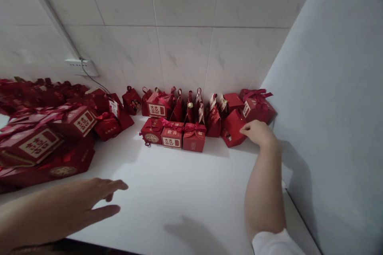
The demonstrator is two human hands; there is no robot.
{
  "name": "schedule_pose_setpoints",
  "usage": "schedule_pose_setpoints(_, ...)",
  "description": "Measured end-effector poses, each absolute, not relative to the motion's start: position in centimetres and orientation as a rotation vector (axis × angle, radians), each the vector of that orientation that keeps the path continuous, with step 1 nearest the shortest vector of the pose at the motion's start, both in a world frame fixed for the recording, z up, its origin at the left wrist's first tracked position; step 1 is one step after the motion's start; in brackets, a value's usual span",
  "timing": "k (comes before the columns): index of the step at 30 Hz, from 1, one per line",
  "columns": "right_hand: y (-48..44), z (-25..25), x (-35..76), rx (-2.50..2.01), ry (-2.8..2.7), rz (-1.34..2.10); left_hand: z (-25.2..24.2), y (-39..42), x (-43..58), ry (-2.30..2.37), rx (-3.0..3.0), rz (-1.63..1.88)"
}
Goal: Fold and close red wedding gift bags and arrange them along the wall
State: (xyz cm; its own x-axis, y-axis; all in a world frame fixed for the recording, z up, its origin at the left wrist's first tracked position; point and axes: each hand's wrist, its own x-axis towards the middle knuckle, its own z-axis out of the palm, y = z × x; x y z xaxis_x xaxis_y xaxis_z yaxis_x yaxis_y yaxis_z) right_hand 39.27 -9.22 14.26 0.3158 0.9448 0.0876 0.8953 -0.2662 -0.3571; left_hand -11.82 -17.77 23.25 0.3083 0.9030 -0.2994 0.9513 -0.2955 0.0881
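My right hand reaches to the right end of a group of red gift boxes, its thumb and fingertips pinched at the edge of a tilted red box. Over the front left of the white table hangs my left hand, fingers apart and nothing in it. Beside the right hand, against the back corner, sits a red box with a ribbon bow. Three ribboned boxes, one of them a box with a white label, stand in a front row left of the tilted box.
A large pile of red boxes covers the table's left side. Several narrow red bags with loops line the tiled back wall. A power socket with a dark cable is at the back left. A pale wall bounds the right side.
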Motion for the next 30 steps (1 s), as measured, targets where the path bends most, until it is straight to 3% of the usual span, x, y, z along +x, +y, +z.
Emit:
schedule_pose_setpoints(2,-11.0,14.8,40.1,-2.223,-1.710,0.315,24.5,-16.2,-9.0,1.496,2.283,-0.434)
schedule_pose_setpoints(8,-11.9,15.1,39.9,-2.279,-1.609,0.264,28.3,-14.6,-0.5,1.017,2.517,-0.129)
schedule_pose_setpoints(15,-10.9,16.2,38.5,-2.184,-1.746,0.321,25.6,-12.5,1.6,0.550,2.334,-0.169)
schedule_pose_setpoints(22,-13.4,19.4,35.2,-1.552,-1.719,0.467,21.9,-8.4,3.3,0.736,2.121,0.339)
schedule_pose_setpoints(30,-10.4,19.8,29.8,-1.128,-1.315,0.400,21.2,-7.7,2.9,0.804,1.856,0.461)
